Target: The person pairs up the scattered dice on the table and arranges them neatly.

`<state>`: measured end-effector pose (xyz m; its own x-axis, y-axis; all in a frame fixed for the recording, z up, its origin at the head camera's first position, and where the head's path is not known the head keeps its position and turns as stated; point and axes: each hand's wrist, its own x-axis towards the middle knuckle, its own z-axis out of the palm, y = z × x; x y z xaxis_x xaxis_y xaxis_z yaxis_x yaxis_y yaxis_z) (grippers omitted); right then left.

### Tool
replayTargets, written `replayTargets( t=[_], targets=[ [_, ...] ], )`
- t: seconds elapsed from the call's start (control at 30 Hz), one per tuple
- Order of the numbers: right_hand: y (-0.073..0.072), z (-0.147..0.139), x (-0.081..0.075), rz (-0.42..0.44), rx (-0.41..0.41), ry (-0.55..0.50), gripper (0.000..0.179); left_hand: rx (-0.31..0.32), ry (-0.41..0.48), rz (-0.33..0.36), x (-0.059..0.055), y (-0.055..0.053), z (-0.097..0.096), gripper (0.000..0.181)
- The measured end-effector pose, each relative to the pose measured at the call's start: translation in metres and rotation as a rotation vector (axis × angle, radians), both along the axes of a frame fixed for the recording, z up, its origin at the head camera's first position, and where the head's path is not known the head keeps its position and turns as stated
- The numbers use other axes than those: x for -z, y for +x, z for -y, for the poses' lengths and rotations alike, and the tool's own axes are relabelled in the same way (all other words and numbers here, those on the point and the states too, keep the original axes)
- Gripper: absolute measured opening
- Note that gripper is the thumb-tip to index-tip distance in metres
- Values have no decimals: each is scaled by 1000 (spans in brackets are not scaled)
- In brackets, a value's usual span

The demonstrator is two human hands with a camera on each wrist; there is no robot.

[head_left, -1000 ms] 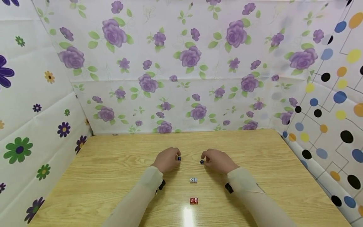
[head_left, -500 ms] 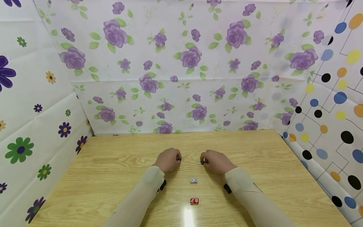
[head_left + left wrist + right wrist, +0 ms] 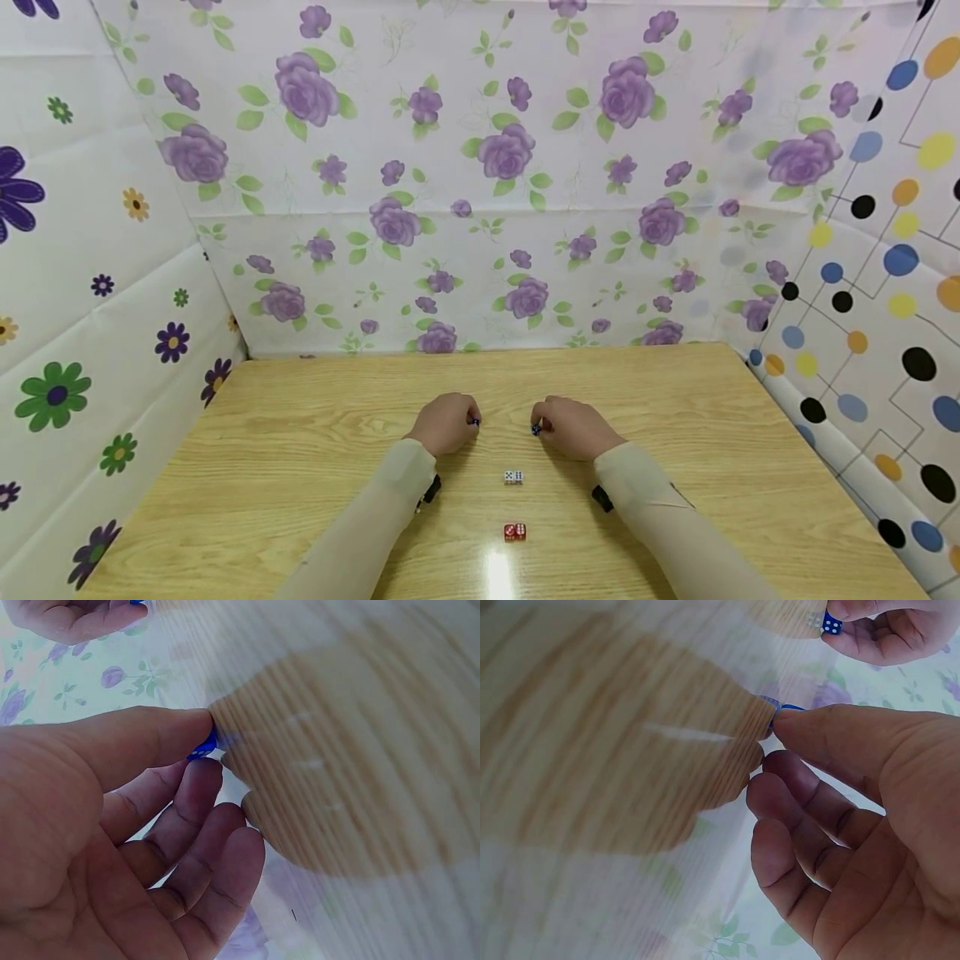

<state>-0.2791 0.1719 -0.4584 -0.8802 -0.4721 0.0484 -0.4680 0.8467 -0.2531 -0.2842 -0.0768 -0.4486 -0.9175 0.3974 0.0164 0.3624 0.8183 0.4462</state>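
Observation:
My left hand [image 3: 444, 423] pinches a blue die [image 3: 202, 748] between thumb and fingertips, right at the tabletop. Most of that die is covered by the fingers, though white pips show on one face in the right wrist view. Opposite it, my right hand [image 3: 573, 427] grips a second blue die [image 3: 536, 430] the same way, its thumb over much of it. A short gap of bare wood separates the two hands. Nearer the body, two white dice [image 3: 513, 477] sit side by side, and closer still two red dice [image 3: 514, 532] lie against each other.
The wooden table [image 3: 315, 408] reflects light near its front. Behind it hangs a floral sheet [image 3: 450, 275], with patterned sheets [image 3: 135, 350] on the left and dotted ones [image 3: 862, 350] on the right. A dark strap camera [image 3: 602, 498] sits at the right wrist.
Fingers of both hands have closed further over the blue dice, which show less than a second ago. The white and red dice stay where they were.

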Motion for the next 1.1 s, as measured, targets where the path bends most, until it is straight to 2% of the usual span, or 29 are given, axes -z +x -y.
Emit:
replayTargets(
  t=[0.37,0.6,1.1],
  targets=[
    [0,-3,1,-29,-5,-15,4,11,-3,-16,2,-1,1,7],
    [-1,-6,-1,-43,32,-39,7,31,-10,-20,5,-3,3,5],
    [0,-13,0,-78,42,-50,8,23,47,-29,-2,2,1,7]
  ],
)
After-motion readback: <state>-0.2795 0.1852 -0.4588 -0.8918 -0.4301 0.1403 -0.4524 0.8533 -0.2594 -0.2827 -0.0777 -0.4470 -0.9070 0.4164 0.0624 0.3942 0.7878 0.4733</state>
